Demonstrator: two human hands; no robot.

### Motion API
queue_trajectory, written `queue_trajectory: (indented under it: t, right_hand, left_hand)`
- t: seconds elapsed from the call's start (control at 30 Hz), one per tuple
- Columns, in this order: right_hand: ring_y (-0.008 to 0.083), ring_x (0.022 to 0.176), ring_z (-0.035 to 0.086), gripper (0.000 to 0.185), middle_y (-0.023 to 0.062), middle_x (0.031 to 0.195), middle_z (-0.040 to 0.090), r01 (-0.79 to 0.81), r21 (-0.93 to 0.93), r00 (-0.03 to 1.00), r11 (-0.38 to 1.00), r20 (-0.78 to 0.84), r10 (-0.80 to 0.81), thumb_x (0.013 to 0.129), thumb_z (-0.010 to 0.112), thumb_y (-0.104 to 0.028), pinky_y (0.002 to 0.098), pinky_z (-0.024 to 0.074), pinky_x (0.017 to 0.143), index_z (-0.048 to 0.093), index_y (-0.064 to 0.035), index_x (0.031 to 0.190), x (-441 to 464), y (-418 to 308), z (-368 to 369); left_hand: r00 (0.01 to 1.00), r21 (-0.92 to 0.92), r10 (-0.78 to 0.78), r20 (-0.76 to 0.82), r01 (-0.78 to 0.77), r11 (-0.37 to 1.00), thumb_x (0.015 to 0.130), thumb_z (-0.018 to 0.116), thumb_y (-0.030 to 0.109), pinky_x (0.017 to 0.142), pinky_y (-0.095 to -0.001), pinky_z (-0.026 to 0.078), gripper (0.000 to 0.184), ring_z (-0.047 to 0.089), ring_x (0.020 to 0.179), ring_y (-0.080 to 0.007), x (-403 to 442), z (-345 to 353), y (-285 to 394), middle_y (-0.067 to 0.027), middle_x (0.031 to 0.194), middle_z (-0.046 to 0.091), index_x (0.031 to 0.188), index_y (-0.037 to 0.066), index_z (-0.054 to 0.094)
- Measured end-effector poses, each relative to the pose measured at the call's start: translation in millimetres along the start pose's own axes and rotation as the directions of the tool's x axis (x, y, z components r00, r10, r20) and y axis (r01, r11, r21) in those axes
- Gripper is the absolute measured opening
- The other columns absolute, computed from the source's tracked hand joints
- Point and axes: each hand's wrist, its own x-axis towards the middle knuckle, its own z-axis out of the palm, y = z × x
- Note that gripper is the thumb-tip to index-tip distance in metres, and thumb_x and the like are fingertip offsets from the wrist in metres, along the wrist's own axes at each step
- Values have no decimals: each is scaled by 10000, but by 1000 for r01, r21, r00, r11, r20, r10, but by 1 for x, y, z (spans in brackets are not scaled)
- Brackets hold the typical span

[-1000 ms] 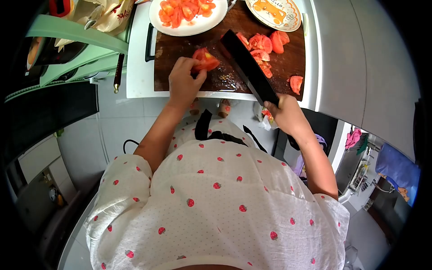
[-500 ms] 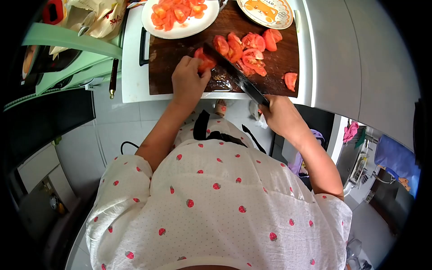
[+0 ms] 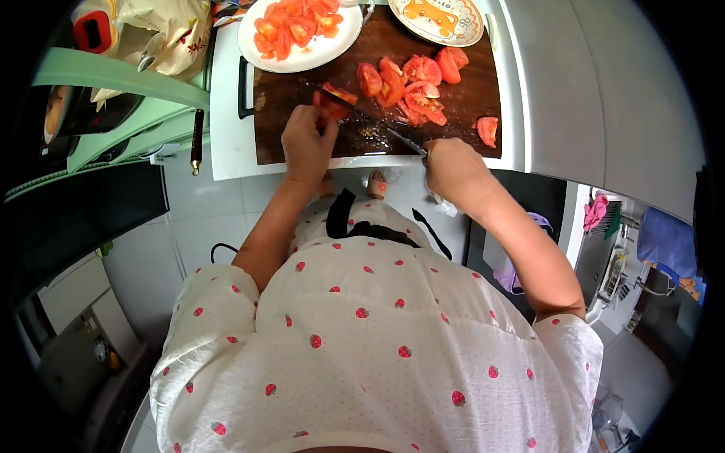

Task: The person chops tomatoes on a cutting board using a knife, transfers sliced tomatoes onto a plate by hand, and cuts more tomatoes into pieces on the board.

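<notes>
My left hand (image 3: 308,143) pinches a piece of tomato (image 3: 330,112) against the dark wooden cutting board (image 3: 276,140). In my right hand (image 3: 458,175) is the handle of a kitchen knife (image 3: 385,130). Its dark blade slants up and left across that tomato piece, close to my left fingertips. How deep the edge sits in the tomato I cannot tell. Several tomato wedges (image 3: 423,102) lie in a group right of the blade. A single wedge (image 3: 487,130) rests apart near the board's right edge.
Chopped tomato fills a white plate (image 3: 332,54) at the board's upper left. Another plate with a cartoon animal (image 3: 472,34) overlaps the upper right. A green shelf (image 3: 121,74) with a plastic bag (image 3: 181,45) stands on the left, grey cabinet fronts (image 3: 559,90) on the right.
The knife has swung flatter and moved left, from beside the held tomato piece to across it. My right hand has shifted slightly up and left; my left hand has moved a little left and down.
</notes>
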Motion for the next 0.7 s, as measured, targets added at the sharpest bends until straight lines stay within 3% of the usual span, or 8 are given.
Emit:
queue_trajectory:
  t: [0.07,0.2,0.3,0.4,0.43,0.53,0.6,0.7]
  right_hand:
    - [383,841,642,118,250,827,647,-33,-22,998,999,48,34,721,639,-50,429,524,763,666,40,792,-7,-4,-16]
    - [407,848,633,134,274,831,637,34,15,999,999,-33,-34,723,592,-20,449,516,770,657,69,800,12,5,15]
    - [411,874,626,145,280,877,634,-48,59,998,997,34,46,738,573,-28,449,502,806,660,57,817,22,8,11]
    - [405,865,625,146,287,858,624,-22,151,1000,988,9,21,761,597,-59,450,492,798,664,35,850,17,25,26]
    - [405,860,624,148,292,848,619,-24,197,1000,980,5,23,768,604,-70,453,489,790,661,36,855,14,27,25]
    - [407,777,620,195,292,774,606,-47,370,999,928,-3,52,814,633,-135,443,477,723,635,55,857,1,29,18]
    - [406,727,615,210,280,743,606,-156,488,987,859,46,153,828,634,-147,432,474,691,627,61,853,-13,23,7]
    - [385,662,608,222,258,697,600,-170,521,983,836,25,184,846,632,-162,411,470,655,627,54,893,-21,34,9]
  left_hand:
    - [999,-80,-51,5,51,995,691,684,5,594,-352,489,129,589,655,-267,-5,4,5,-109,765,565,774,19,587]
    - [1000,-33,-11,-18,10,999,710,677,8,607,-339,493,119,597,655,-254,0,2,4,-112,774,570,788,12,588]
    - [999,-15,-34,-4,34,999,732,668,13,636,-331,493,121,600,678,-253,2,0,0,-119,813,583,835,5,605]
    - [996,31,76,-50,-74,997,697,660,-19,593,-340,488,135,597,670,-258,7,-8,-10,-118,782,568,810,23,599]
    - [1000,18,10,-21,-10,1000,710,643,-26,650,-353,488,120,600,729,-270,7,-13,-13,-114,809,583,808,30,602]
    - [979,174,181,-92,-163,971,716,626,-30,733,-376,478,141,594,805,-286,14,-21,-33,-107,858,606,841,35,615]
    - [993,126,112,-46,-105,986,731,636,-9,802,-370,467,200,588,892,-293,19,-28,-34,-109,931,622,923,47,630]
    - [996,21,88,-8,-88,996,739,667,44,876,-364,453,272,574,986,-287,30,-38,-19,-103,1011,628,1009,61,635]
